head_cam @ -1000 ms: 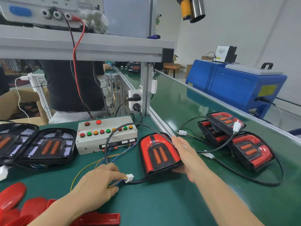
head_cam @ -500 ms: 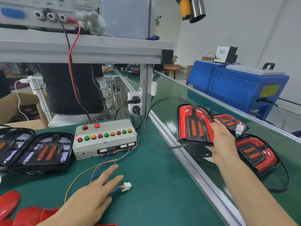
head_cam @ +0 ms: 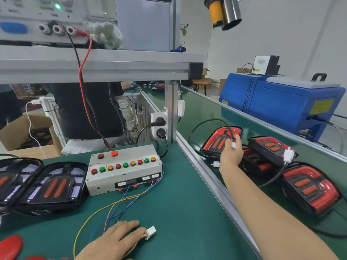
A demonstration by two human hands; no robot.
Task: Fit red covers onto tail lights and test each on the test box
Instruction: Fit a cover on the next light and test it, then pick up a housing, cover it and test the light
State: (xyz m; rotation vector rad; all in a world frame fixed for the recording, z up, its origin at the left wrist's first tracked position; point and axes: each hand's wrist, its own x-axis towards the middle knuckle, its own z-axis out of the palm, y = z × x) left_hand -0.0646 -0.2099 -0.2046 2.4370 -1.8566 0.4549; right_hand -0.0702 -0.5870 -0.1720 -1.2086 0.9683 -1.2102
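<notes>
1. We judge a tested tail light [head_cam: 218, 140] is being set on the conveyor belt [head_cam: 202, 111], right of the test box [head_cam: 124, 171]; our right hand [head_cam: 231, 153] curls over its edge and cable plug.
2. Our left hand [head_cam: 114, 241] lies spread flat beside the box's white plug [head_cam: 150, 231], holding nothing.
3. Next comes an uncovered light [head_cam: 54, 186], left of the box, and a red cover [head_cam: 10, 246].
</notes>
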